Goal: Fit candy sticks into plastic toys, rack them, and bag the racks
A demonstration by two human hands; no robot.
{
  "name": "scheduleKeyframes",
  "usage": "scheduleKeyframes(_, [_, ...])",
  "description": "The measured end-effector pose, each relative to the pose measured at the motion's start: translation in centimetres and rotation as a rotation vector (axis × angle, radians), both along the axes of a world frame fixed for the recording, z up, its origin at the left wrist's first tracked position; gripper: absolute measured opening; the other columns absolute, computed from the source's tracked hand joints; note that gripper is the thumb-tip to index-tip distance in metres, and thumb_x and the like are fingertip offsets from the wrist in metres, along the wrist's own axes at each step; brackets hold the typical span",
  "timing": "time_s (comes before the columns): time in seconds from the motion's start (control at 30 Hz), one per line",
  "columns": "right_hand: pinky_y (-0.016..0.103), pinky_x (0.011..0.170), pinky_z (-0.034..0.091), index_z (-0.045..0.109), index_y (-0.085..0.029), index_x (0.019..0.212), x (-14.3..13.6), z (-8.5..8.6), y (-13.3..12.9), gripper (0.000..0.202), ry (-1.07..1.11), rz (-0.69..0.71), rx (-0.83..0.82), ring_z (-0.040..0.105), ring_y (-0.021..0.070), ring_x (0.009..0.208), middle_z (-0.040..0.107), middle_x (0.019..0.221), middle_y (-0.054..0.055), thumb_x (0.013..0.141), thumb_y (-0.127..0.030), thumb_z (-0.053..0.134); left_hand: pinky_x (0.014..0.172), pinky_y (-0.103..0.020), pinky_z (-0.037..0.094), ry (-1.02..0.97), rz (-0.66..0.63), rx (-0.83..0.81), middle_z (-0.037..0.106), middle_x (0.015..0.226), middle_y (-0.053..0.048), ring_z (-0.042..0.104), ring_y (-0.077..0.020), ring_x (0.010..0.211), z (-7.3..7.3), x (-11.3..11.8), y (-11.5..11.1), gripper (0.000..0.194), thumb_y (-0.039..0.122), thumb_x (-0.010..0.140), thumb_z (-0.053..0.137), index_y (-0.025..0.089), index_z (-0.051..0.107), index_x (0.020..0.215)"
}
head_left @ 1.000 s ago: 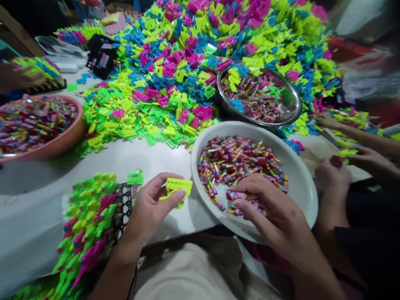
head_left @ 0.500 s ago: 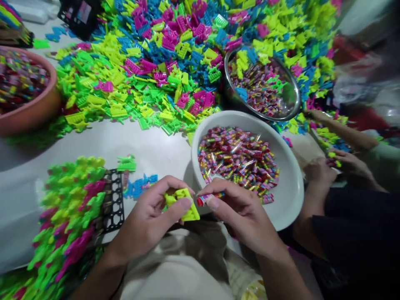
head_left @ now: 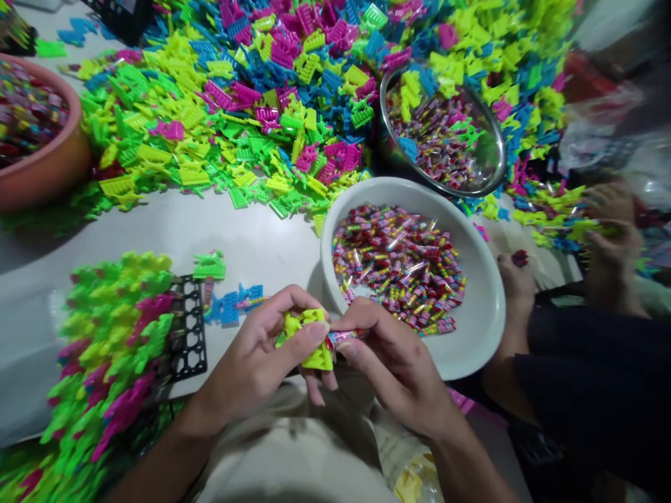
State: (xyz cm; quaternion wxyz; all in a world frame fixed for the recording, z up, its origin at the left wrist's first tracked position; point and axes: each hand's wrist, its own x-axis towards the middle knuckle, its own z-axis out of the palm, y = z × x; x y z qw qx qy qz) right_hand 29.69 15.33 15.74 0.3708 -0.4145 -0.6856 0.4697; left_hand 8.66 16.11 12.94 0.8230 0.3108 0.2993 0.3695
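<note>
Between thumb and fingers, my left hand (head_left: 275,349) grips a yellow plastic toy piece (head_left: 318,358), with a bit of green showing behind it. My right hand (head_left: 393,363) pinches a small candy tube (head_left: 343,338) in a printed wrapper. Its red end touches the yellow piece. Just beyond my hands stands a white oval basin (head_left: 490,328) with many similar tubes (head_left: 398,258) in it. Left of my left hand lie a blue plastic piece (head_left: 226,308) with a tube in it and a green piece (head_left: 210,265).
A black rack (head_left: 189,335) holds rows of bright assembled pieces (head_left: 115,335). Loose pieces (head_left: 251,105) are heaped across the back. A steel bowl (head_left: 500,168) and an orange basin (head_left: 73,133) contain more tubes. Another person's hand (head_left: 516,276) works at the right.
My right hand has brought the tube's red end against the yellow piece. The co-worker's hands at the right have moved apart. The whole view has shifted slightly.
</note>
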Motion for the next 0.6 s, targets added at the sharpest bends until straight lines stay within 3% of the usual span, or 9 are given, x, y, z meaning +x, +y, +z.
scheduleKeyframes(0.2, [0.031, 0.079, 0.053, 0.065, -0.023, 0.120, 0.2, 1.2, -0.4, 0.010, -0.279, 0.064, 0.100, 0.066, 0.0172, 0.090, 0.070, 0.100, 0.004, 0.114, -0.023, 0.056, 0.050, -0.022, 0.064, 0.176, 0.016, 0.073, 0.068, 0.077, 0.003, 0.074, -0.0148, 0.064, 0.6, 0.2, -0.5, 0.022, 0.044, 0.106, 0.069, 0.024, 0.059, 0.108])
scheduleKeyframes(0.4, [0.031, 0.077, 0.055, 0.067, -0.024, 0.120, 0.2, 1.1, -0.2, 0.012, -0.316, 0.107, 0.108, 0.068, 0.0180, 0.087, 0.071, 0.097, 0.003, 0.115, -0.024, 0.055, 0.054, -0.020, 0.063, 0.150, 0.000, 0.061, 0.069, 0.076, 0.003, 0.070, -0.0117, 0.059, -0.2, -0.2, -1.2, 0.023, 0.045, 0.109, 0.065, 0.024, 0.057, 0.108])
scheduleKeyframes(0.6, [0.030, 0.080, 0.057, 0.065, -0.026, 0.122, -0.1, 0.5, -0.2, 0.011, -0.304, 0.087, 0.121, 0.070, 0.0172, 0.092, 0.073, 0.103, 0.003, 0.113, -0.023, 0.060, 0.050, -0.023, 0.063, 0.032, -0.004, -0.023, 0.070, 0.082, 0.002, 0.074, -0.0151, 0.064, -1.4, -0.8, -1.6, 0.021, 0.045, 0.108, 0.066, 0.026, 0.058, 0.114])
